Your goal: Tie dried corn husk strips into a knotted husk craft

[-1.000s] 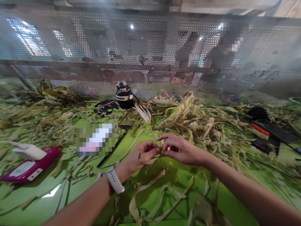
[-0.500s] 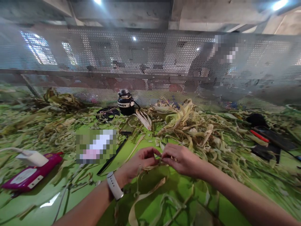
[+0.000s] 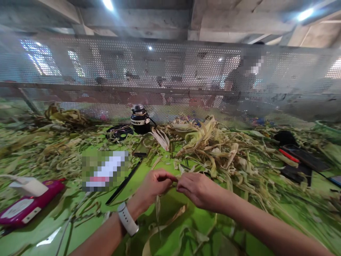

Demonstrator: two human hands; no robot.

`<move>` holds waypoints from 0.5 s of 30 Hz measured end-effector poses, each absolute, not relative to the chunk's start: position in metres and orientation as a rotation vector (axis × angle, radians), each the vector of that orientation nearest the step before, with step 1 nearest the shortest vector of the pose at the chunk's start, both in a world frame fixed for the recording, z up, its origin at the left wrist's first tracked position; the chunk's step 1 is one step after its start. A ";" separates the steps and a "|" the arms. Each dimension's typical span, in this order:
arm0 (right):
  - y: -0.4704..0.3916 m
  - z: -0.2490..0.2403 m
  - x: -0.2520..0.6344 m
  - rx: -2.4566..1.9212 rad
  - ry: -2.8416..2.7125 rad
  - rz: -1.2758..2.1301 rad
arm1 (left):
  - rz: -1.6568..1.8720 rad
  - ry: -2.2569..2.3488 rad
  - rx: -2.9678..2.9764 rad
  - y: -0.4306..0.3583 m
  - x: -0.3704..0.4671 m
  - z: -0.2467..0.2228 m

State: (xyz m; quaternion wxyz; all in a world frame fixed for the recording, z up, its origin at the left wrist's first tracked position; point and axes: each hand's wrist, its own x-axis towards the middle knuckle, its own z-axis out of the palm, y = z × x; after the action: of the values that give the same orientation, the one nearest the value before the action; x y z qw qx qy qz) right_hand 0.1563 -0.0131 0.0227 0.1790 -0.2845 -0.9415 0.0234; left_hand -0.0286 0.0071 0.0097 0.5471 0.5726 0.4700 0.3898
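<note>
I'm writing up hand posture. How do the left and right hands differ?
The left hand has a pale wristband; the right hand has none. The left hand shows its thumb and forefinger curved; the right hand shows mainly its back. A leaf strip hangs below the left hand; none visibly hangs below the right hand. Both have bent fingers, fingertips close together.

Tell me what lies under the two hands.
Below the left hand and right hand, the green tabletop shows, bearing a curved dry strip; a thin strip hangs from the left hand. The hands cover the tabletop directly beneath them; anything inside their grip is hidden.
</note>
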 end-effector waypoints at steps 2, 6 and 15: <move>-0.016 0.021 0.152 -0.768 -2.677 0.025 | 0.986 1.151 1.429 0.010 -0.028 0.006; -0.021 0.018 0.146 -0.729 -2.661 -0.002 | 1.072 1.085 1.362 0.010 -0.023 -0.004; -0.022 0.014 0.139 -0.962 -1.869 0.897 | 1.138 0.755 0.846 -0.005 -0.011 -0.002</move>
State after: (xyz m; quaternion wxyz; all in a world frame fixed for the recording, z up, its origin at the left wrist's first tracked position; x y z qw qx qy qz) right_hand 0.1388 -0.0217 0.0136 0.4152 -0.3829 -0.7439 0.3570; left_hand -0.0109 -0.0051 -0.0022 0.6944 0.3789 0.3382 0.5098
